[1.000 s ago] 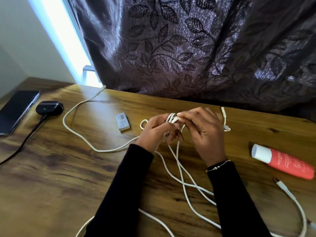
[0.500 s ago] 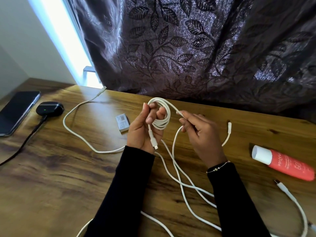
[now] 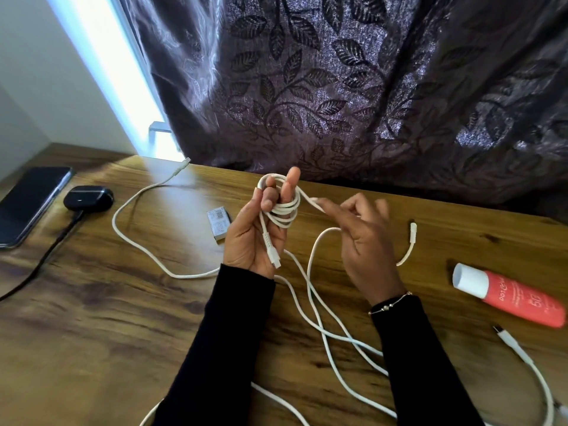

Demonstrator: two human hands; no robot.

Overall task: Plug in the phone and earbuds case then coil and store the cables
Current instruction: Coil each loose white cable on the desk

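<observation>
The left hand (image 3: 249,238) is raised palm-up above the wooden table (image 3: 101,327), its fingers wrapped round a small coil of white cable (image 3: 284,207), the plug hanging down over the palm; the right hand (image 3: 365,250) pinches the same cable just beside the coil, its other fingers loosely spread; the phone (image 3: 29,204) and the black earbuds case (image 3: 88,198) lie at the far left, a black cord (image 3: 46,253) running from the case.
</observation>
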